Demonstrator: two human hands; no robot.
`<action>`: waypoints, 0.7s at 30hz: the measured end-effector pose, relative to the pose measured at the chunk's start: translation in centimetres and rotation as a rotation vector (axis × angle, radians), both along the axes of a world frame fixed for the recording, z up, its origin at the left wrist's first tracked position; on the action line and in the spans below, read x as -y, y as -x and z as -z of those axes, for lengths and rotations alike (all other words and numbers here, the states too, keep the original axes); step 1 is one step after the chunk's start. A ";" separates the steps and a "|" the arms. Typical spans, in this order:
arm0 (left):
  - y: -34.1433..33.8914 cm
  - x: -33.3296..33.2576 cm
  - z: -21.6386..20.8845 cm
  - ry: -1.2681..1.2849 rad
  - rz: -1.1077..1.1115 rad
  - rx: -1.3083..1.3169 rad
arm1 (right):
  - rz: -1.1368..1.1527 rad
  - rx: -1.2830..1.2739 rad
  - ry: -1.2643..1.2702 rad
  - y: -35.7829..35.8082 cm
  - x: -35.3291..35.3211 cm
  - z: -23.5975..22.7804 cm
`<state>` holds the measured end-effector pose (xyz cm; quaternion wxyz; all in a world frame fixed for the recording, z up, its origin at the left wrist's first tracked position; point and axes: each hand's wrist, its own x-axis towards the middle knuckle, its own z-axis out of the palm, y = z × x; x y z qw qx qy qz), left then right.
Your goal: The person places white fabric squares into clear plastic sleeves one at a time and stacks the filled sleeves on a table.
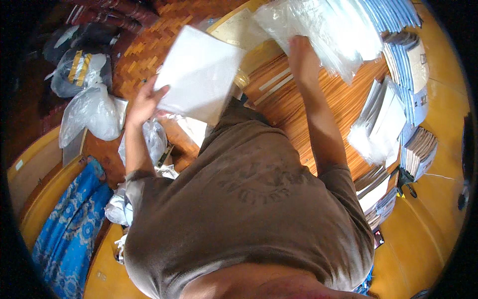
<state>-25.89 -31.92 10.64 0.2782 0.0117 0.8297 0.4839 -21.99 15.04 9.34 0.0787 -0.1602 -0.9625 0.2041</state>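
My left hand (145, 103) grips a flat white rectangular packet (199, 72) by its lower left edge, thumb on top. The packet is held up, tilted, in front of my body. My right hand (302, 56) is closed at the near left edge of a pile of clear plastic bags (328, 30), over the wooden table (289, 112). Its fingers pinch the plastic there, though the fingertips are partly hidden. Bright glare washes out part of the plastic pile.
Stacks of blue-and-white folded packets (406, 65) line the table's right side. White sheets in clear plastic (381, 122) lie nearer. At left are a tied plastic bag (92, 112), a clear bag with yellow strips (82, 70) and a blue patterned cloth (74, 224). Parquet floor (144, 47) shows beyond.
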 end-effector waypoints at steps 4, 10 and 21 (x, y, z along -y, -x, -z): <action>5.4 -12.5 -0.5 -0.071 0.187 0.237 | 0.043 -0.295 -0.015 1.0 -2.7 -3.4; 13.4 -30.8 7.6 -0.360 0.266 0.224 | -0.113 -0.184 -0.195 0.1 0.1 -4.6; 12.8 -15.7 8.8 0.054 0.303 -0.309 | 0.315 -0.221 -0.392 -18.1 -11.3 -3.1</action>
